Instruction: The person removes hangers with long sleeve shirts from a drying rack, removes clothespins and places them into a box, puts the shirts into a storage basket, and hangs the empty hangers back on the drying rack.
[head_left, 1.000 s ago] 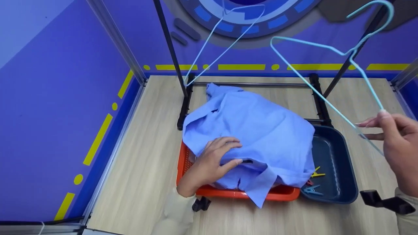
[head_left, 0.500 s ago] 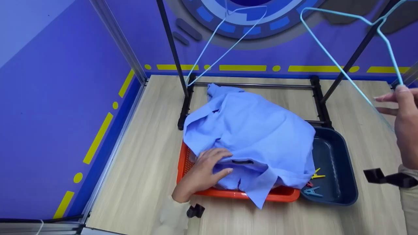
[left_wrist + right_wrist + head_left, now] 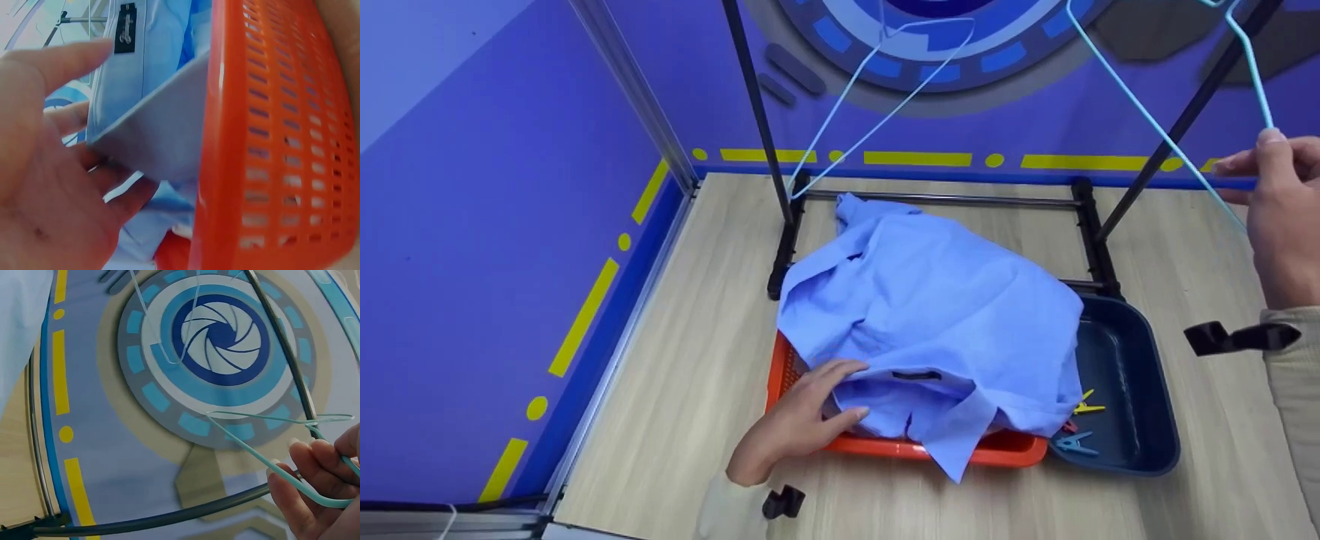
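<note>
A blue collared shirt (image 3: 945, 292) lies heaped over an orange-red basket (image 3: 900, 448), its collar toward me and a dark label (image 3: 916, 375) inside the neck. At the collar's left side is my left hand (image 3: 799, 416), its fingers and thumb spread apart. In the left wrist view the fingers (image 3: 121, 185) lie at the collar's pointed tip, and the thumb stands beside the label. My right hand (image 3: 1286, 210) holds a light-blue wire hanger (image 3: 1155, 120) by one side, raised at the right. The hanger's hook is out of the head view.
A navy tray (image 3: 1159, 397) beside the basket holds several clothespins (image 3: 1076, 442). Behind them stands a black rack (image 3: 1099, 255), with another hanger (image 3: 840, 105) hanging at the upper left. A printed blue panel (image 3: 532, 247) borders the wooden table (image 3: 675, 315).
My right hand has moved up with the hanger, after first swinging right. The left hand has slid left and toward me along the collar. The shirt stays nearly as it was.
</note>
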Demonstrator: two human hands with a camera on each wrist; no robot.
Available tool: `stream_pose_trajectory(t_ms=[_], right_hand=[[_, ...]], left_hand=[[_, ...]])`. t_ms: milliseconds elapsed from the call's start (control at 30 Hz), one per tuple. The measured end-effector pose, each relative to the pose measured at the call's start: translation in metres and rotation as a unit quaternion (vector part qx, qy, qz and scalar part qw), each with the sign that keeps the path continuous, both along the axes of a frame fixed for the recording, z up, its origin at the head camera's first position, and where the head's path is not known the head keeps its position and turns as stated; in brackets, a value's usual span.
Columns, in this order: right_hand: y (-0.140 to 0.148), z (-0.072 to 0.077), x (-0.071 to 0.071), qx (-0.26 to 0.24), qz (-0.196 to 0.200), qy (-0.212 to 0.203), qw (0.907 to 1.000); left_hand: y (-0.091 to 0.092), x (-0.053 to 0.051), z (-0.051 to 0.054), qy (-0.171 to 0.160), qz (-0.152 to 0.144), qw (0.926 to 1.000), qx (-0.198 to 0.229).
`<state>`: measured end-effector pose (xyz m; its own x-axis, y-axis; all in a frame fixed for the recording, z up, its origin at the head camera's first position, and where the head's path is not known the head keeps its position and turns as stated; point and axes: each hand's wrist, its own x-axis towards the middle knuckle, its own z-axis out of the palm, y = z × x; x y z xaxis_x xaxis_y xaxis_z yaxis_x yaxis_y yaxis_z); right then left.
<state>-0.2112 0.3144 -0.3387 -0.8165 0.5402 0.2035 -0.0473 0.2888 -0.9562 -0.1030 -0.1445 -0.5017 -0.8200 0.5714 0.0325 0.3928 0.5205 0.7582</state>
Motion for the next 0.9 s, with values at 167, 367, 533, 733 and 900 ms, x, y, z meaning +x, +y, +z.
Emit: stream_pose_trajectory(t_ms=[167, 367, 533, 733, 900], right_hand=[[-0.010, -0.004, -0.009, -0.006, 0.021, 0.008, 0.9997], [-0.021, -0.012, -0.011, -0.005, 0.018, 0.012, 0.9997], [-0.023, -0.020, -0.010, 0.027, 0.020, -0.003, 0.9994], [-0.022, -0.029, -0.010, 0.036, 0.009, -0.007, 0.9993], [-0.023, -0.038, 0.001, 0.062, -0.015, -0.020, 0.9978]], left_hand=[[-0.011, 0.006, -0.001, -0.004, -0.015, 0.9999, 0.001], [-0.012, 0.007, -0.006, 0.037, 0.016, 0.9992, -0.001], [-0.009, 0.006, -0.010, 0.081, 0.046, 0.9957, 0.002], [-0.007, 0.007, -0.013, 0.075, 0.056, 0.9957, -0.004], [-0.007, 0.007, -0.015, 0.058, 0.054, 0.9969, -0.006]])
